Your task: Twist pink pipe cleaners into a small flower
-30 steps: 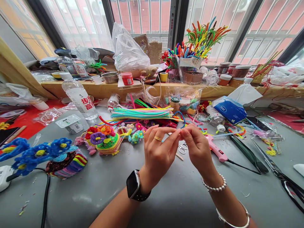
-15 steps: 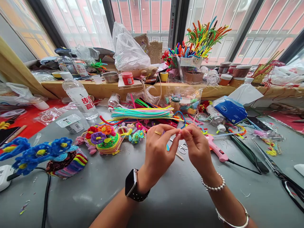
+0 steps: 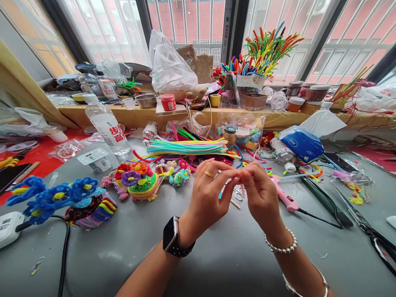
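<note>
My left hand (image 3: 208,189) and my right hand (image 3: 261,189) meet fingertip to fingertip above the grey table. Both pinch a small pink pipe cleaner (image 3: 243,190), whose short end hangs down between them; the rest is hidden by the fingers. Just beneath lie small scissors (image 3: 238,194) and a thin wooden stick (image 3: 235,203), partly covered by the hands. Beyond them rests a bundle of pastel pipe cleaners (image 3: 185,146). To the right of my right hand is a pink glue gun (image 3: 286,196) with a black cord.
Fuzzy flower pieces (image 3: 140,181) and blue flowers on a striped base (image 3: 93,212) stand on the left. A clear bottle (image 3: 108,128) is behind them. Large black-handled scissors (image 3: 368,229) lie at the right edge. Jars and pipe-cleaner bunches (image 3: 262,62) line the windowsill.
The pink pipe cleaner's end now shows hanging below my fingertips. Both hands have barely shifted, and the whole view has moved slightly.
</note>
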The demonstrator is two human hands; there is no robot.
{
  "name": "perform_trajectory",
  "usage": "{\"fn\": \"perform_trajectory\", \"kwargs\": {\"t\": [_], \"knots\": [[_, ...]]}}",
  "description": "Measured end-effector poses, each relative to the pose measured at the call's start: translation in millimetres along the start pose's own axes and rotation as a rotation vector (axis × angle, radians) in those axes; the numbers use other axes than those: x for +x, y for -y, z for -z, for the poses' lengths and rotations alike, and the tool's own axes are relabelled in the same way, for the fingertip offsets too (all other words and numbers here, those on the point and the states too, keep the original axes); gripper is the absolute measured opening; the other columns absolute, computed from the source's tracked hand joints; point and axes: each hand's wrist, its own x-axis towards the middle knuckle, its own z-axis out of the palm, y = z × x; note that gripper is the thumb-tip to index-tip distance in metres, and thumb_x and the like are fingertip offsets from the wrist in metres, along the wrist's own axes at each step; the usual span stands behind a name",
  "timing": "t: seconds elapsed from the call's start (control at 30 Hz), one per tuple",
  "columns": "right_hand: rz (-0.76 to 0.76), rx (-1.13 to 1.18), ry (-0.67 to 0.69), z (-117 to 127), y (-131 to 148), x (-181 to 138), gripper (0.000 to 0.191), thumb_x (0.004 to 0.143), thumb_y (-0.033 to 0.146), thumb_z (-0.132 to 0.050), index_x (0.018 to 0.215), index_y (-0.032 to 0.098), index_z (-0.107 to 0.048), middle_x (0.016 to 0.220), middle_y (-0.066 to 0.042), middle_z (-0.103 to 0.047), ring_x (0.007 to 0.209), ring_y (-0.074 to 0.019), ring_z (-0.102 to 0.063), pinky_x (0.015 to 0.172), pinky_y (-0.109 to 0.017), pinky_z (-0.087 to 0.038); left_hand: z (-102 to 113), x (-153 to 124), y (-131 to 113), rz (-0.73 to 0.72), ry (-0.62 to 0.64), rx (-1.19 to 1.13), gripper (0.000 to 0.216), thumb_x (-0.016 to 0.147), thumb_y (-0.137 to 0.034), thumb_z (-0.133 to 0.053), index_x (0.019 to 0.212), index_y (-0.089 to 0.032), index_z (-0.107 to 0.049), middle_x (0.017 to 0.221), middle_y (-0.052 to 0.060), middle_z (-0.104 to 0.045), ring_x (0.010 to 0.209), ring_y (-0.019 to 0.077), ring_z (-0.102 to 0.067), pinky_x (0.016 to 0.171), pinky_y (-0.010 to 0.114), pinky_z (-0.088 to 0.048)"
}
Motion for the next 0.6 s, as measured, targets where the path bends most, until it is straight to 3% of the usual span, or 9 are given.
{"fn": "perform_trajectory", "kwargs": {"t": [0.1,0.23,0.6], "knots": [[0.004,-0.009,-0.012,1.0,0.8,0.5,0.025,0.089,0.026,-0.042,0.066,0.022,-0.047,0.064,0.001,-0.046,0.063,-0.0150,-0.043,0.058,-0.029,-0.035,1.2,1.0,-1.2,0.019,0.012,-0.044,0.014,0.081,-0.016,-0.051,0.090,-0.019,-0.060,0.085,0.005,-0.063,0.081,0.0164,-0.057,0.086,0.036,-0.040],[-0.018,0.011,-0.004,1.3,0.6,1.3,0.026,0.090,0.029,-0.042,0.066,0.022,-0.048,0.066,0.000,-0.049,0.065,-0.0155,-0.045,0.060,-0.029,-0.037,2.1,3.7,-0.3,0.150,0.051,-0.193,0.013,0.083,-0.017,-0.048,0.085,-0.018,-0.062,0.084,0.007,-0.062,0.083,0.0180,-0.057,0.078,0.034,-0.044],[-0.062,0.061,0.000,0.1,1.9,1.5,0.025,0.090,0.028,-0.041,0.068,0.021,-0.051,0.066,0.000,-0.050,0.065,-0.0144,-0.047,0.062,-0.028,-0.038,4.0,10.0,-4.2,0.354,0.081,-0.415,0.004,0.075,-0.016,-0.059,0.072,-0.016,-0.060,0.075,0.004,-0.059,0.074,0.0143,-0.056,0.070,0.026,-0.045]]}}
